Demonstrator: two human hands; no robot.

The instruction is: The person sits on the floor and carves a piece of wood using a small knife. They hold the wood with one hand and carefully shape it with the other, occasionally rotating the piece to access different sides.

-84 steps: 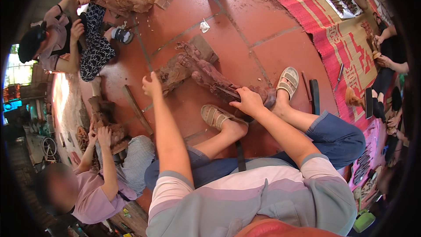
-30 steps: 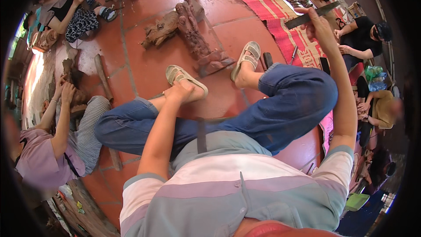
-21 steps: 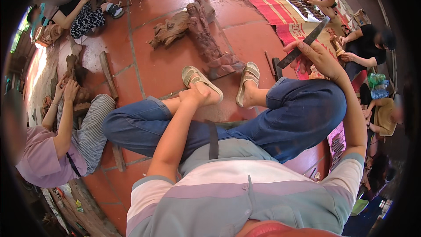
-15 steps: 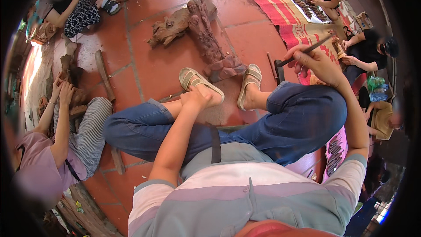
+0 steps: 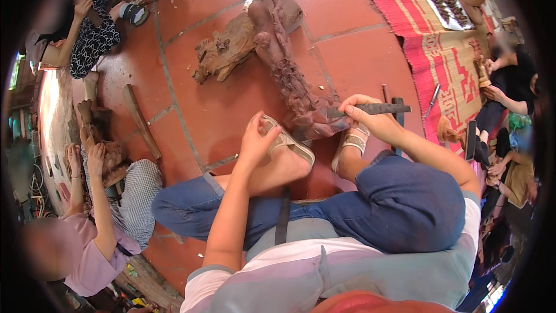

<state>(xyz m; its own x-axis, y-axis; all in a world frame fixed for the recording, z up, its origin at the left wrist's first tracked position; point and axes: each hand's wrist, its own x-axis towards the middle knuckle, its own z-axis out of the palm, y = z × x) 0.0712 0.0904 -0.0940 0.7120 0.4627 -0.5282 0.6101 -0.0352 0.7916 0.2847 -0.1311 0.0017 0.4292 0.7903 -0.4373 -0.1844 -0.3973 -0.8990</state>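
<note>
My right hand [image 5: 367, 117] is closed around a dark, flat chisel [image 5: 379, 108], held roughly level above my right sandal [image 5: 351, 142]. The chisel's left end reaches over the lower end of a reddish-brown wood carving [image 5: 278, 58]. That carving, with its dense knobbly relief, leans across a rough chunk of wood [image 5: 226, 51], its near end between my feet. My left hand [image 5: 259, 141] hovers beside my left sandal [image 5: 289, 139]; it holds nothing, with thumb and fingers apart.
To the left, a person in a light purple top [image 5: 95, 255] has both hands at another wood piece [image 5: 113, 153]. A wooden strip [image 5: 142, 120] lies on the tiles. A red patterned mat [image 5: 425, 52] and other people are at the right.
My right hand has come inward and forward with the chisel, from beside my right knee to the carving's near end. My left hand has lifted off my left ankle and opened.
</note>
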